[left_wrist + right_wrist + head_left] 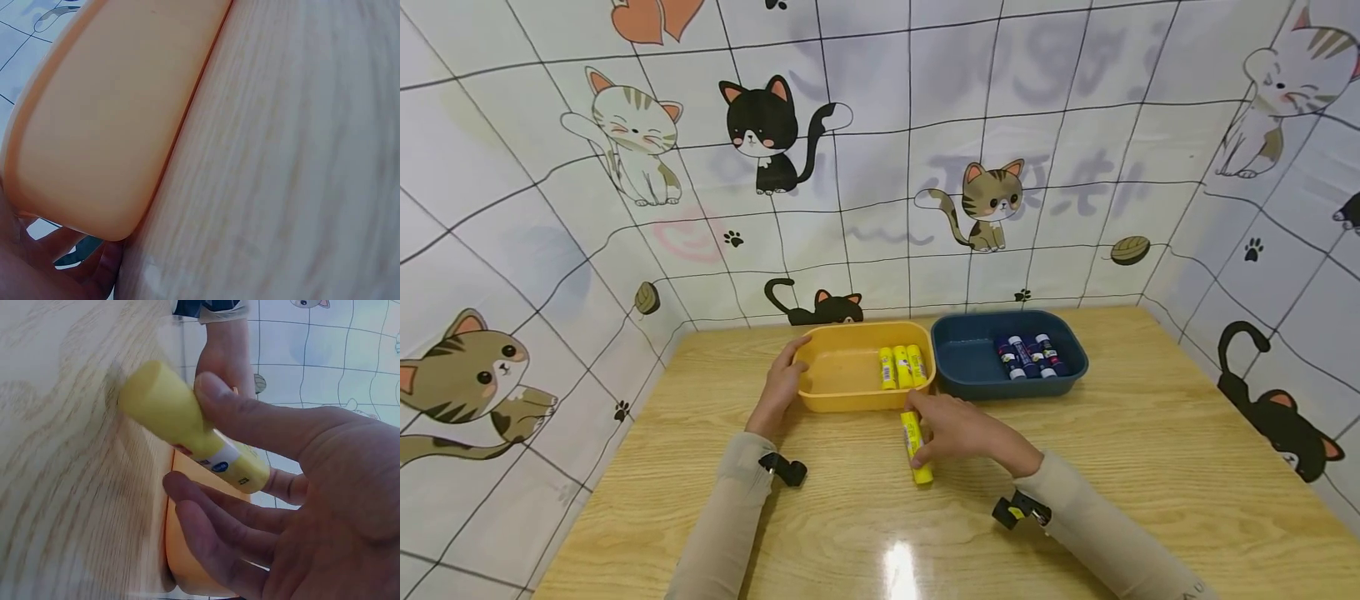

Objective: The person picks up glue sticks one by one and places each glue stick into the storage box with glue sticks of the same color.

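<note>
My right hand (958,427) pinches a yellow glue stick (916,446) between thumb and fingers, just in front of the yellow bin (831,403). In the right wrist view the glue stick (162,406) is tilted, its wide end towards the tabletop; the lower fingers stand away from it. Several yellow glue sticks (902,367) lie side by side at the bin's right end. At the bin's left end my left hand (781,387) grips the wall, fingers over the rim. The left wrist view shows its fingers (100,269) around the bin's corner.
Touching the yellow bin on its right is a dark blue bin (958,385), with several dark blue, white-ended sticks (1030,358) at its right side. Both stand at the back of the wooden table (842,517), near a wall covering (880,167) printed with cats.
</note>
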The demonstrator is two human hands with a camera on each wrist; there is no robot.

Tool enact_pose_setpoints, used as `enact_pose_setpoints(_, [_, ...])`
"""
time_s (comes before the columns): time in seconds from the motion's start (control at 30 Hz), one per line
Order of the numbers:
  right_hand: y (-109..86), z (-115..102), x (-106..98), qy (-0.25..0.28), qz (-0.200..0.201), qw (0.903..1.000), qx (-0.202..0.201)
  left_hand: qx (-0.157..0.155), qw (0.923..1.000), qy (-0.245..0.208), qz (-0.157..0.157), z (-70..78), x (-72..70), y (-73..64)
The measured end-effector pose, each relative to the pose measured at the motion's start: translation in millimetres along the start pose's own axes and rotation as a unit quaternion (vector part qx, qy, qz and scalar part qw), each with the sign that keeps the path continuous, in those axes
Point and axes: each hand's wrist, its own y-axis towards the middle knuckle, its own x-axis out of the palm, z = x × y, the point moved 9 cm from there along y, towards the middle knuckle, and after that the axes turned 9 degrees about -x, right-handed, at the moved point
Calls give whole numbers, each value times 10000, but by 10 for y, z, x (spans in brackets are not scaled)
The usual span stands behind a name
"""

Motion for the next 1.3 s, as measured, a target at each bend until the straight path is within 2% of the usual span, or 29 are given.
enact_pose_setpoints(0.7, [-16, -72, -57, 382, 163, 9984, -383, 5, 10000, 50, -47, 8, 46, 23])
enact_pose_setpoints(1.03, [-25, -84, -87, 492, 186, 9981, -309, 29, 10000, 27, -48, 22, 49, 2])
enact_pose_setpoints(1.3, [-20, -169, -198, 397, 358, 9963, -669, -60, 10000, 41, -16, -11, 25, -9])
